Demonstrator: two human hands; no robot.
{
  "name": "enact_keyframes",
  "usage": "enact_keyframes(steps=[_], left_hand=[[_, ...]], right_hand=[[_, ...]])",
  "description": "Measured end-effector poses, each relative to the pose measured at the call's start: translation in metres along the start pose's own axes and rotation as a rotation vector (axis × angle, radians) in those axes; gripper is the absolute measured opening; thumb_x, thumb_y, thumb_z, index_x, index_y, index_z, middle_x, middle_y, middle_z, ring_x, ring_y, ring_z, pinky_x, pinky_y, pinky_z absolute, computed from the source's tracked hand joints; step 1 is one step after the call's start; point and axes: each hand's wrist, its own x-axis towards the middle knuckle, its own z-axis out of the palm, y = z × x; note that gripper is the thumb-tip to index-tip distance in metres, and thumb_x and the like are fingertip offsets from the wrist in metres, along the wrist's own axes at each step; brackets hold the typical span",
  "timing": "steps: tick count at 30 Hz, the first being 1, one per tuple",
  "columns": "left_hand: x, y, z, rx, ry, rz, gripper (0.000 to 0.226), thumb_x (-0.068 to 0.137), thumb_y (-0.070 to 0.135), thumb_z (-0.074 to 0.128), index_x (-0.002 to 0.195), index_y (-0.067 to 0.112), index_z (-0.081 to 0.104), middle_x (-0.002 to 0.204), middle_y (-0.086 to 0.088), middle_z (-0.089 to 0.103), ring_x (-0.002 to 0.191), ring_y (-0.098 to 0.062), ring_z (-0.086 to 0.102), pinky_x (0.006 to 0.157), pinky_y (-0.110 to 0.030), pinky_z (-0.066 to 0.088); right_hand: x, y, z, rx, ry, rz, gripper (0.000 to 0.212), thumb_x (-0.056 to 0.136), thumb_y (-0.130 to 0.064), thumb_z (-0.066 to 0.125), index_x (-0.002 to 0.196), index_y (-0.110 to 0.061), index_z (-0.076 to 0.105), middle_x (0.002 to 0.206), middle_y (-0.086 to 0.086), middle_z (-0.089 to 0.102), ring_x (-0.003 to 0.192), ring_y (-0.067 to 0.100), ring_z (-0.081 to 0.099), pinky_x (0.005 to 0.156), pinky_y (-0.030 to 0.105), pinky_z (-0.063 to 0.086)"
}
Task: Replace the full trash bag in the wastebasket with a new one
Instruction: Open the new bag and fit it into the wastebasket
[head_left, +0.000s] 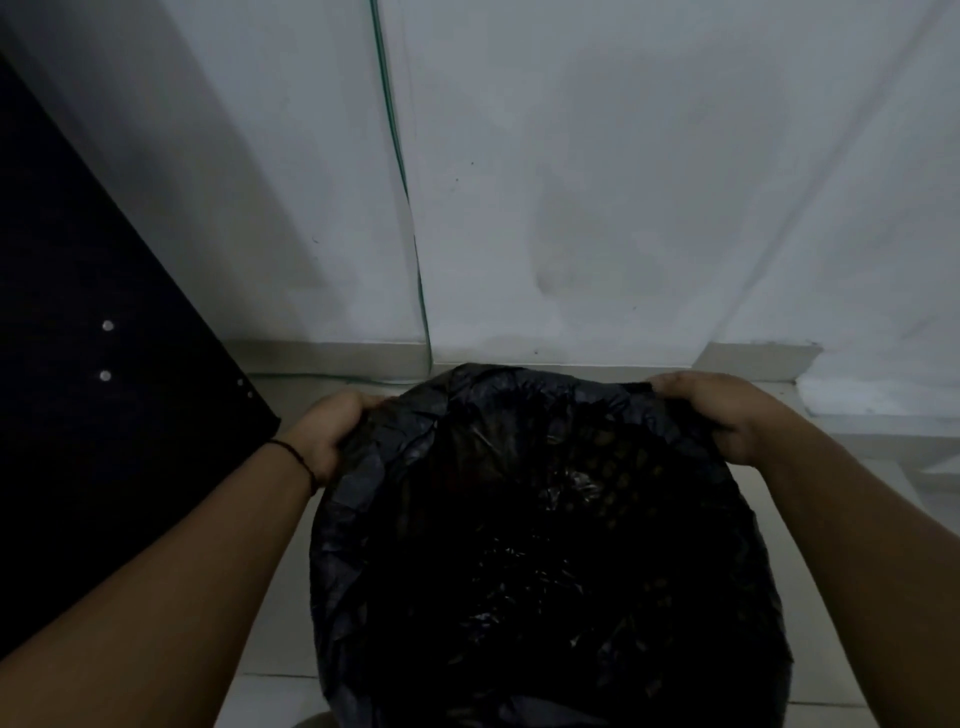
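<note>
A black trash bag (519, 415) fills the lower middle of the head view, its mouth spread wide over a round wastebasket whose mesh wall (623, 467) shows faintly through the plastic. My left hand (332, 431) grips the bag's rim on the left side. At the far right of the rim, my right hand (727, 415) grips the plastic too. The inside of the bag is dark, and I cannot tell what it holds.
A white wall (623, 182) stands right behind the basket, with a thin green cable (400, 171) running down it to the floor. A dark cabinet panel (93, 389) rises on the left. Pale floor tiles (857, 519) lie to the right.
</note>
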Motion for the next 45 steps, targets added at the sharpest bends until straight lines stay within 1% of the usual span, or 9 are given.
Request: enact_keyframes(steps=[6, 10, 17, 20, 23, 31, 36, 41, 45], left_hand=[[-0.003, -0.003, 0.008, 0.247, 0.076, 0.091, 0.034, 0.094, 0.013, 0.039, 0.065, 0.006, 0.055, 0.047, -0.008, 0.061, 0.037, -0.017, 0.056, 0.042, -0.018, 0.042], [0.001, -0.005, -0.001, 0.365, 0.013, 0.279, 0.021, 0.092, 0.004, 0.051, 0.079, 0.011, 0.065, 0.077, -0.005, 0.067, 0.069, -0.017, 0.06, 0.056, -0.014, 0.051], [0.006, -0.002, 0.008, 0.494, -0.009, 0.042, 0.025, 0.093, 0.001, 0.045, 0.075, 0.002, 0.061, 0.077, -0.013, 0.063, 0.069, -0.026, 0.056, 0.069, -0.033, 0.052], [0.008, 0.0, 0.014, 0.227, 0.054, 0.019, 0.023, 0.092, 0.005, 0.046, 0.072, 0.005, 0.058, 0.06, -0.01, 0.064, 0.055, -0.023, 0.059, 0.046, -0.021, 0.052], [0.006, 0.002, 0.021, 0.014, -0.044, -0.003, 0.023, 0.092, 0.021, 0.049, 0.076, 0.012, 0.062, 0.063, -0.007, 0.067, 0.047, -0.018, 0.064, 0.052, -0.021, 0.052], [0.006, 0.006, 0.01, 0.6, 0.037, 0.224, 0.024, 0.088, 0.003, 0.055, 0.072, 0.013, 0.07, 0.066, -0.001, 0.068, 0.061, -0.014, 0.061, 0.055, -0.016, 0.051], [0.008, 0.01, 0.009, 0.171, -0.067, 0.036, 0.043, 0.095, 0.004, 0.038, 0.066, 0.008, 0.07, 0.062, -0.009, 0.07, 0.049, -0.017, 0.066, 0.048, -0.023, 0.055], [0.001, -0.005, 0.003, -0.01, -0.088, -0.043, 0.03, 0.092, 0.018, 0.043, 0.079, 0.003, 0.065, 0.066, -0.011, 0.071, 0.053, -0.021, 0.068, 0.051, -0.025, 0.057], [-0.013, -0.019, -0.01, 0.162, -0.161, -0.024, 0.044, 0.093, 0.01, 0.041, 0.064, 0.009, 0.074, 0.073, -0.01, 0.073, 0.06, -0.019, 0.069, 0.06, -0.026, 0.056]], right_hand=[[0.017, 0.022, 0.004, -0.618, 0.232, -0.211, 0.008, 0.09, -0.011, 0.055, 0.096, -0.009, 0.06, 0.104, 0.019, 0.063, 0.096, 0.03, 0.059, 0.068, 0.028, 0.04], [-0.001, 0.021, -0.003, -0.329, -0.116, -0.144, 0.018, 0.095, -0.017, 0.051, 0.092, -0.018, 0.069, 0.098, 0.001, 0.069, 0.089, 0.017, 0.064, 0.074, 0.028, 0.05], [0.003, 0.024, 0.003, -1.092, -0.169, -0.099, 0.025, 0.098, -0.017, 0.046, 0.117, -0.006, 0.058, 0.128, 0.018, 0.056, 0.098, 0.022, 0.053, 0.081, 0.025, 0.037], [0.012, 0.017, 0.002, -0.812, -0.063, -0.273, 0.027, 0.095, -0.02, 0.048, 0.117, -0.009, 0.061, 0.108, 0.01, 0.069, 0.085, 0.017, 0.062, 0.072, 0.023, 0.042], [0.014, 0.017, 0.002, -0.224, 0.041, -0.187, 0.024, 0.088, -0.023, 0.055, 0.104, -0.011, 0.068, 0.082, 0.007, 0.075, 0.063, 0.017, 0.068, 0.064, 0.026, 0.05], [-0.003, 0.011, -0.015, -0.709, -0.095, -0.15, 0.019, 0.092, -0.01, 0.052, 0.096, -0.009, 0.071, 0.099, 0.009, 0.069, 0.092, 0.024, 0.064, 0.079, 0.033, 0.05], [0.0, 0.013, -0.002, -0.415, -0.062, -0.125, 0.027, 0.095, -0.011, 0.045, 0.082, -0.005, 0.068, 0.085, 0.014, 0.07, 0.065, 0.023, 0.066, 0.066, 0.031, 0.049], [-0.008, 0.027, 0.003, -0.587, 0.086, -0.193, 0.02, 0.095, -0.024, 0.049, 0.106, -0.017, 0.065, 0.119, 0.01, 0.062, 0.108, 0.025, 0.057, 0.083, 0.027, 0.038], [-0.033, 0.038, -0.026, -0.356, -0.079, -0.025, 0.018, 0.094, -0.023, 0.05, 0.105, -0.02, 0.062, 0.104, 0.006, 0.065, 0.097, 0.024, 0.06, 0.08, 0.037, 0.046]])
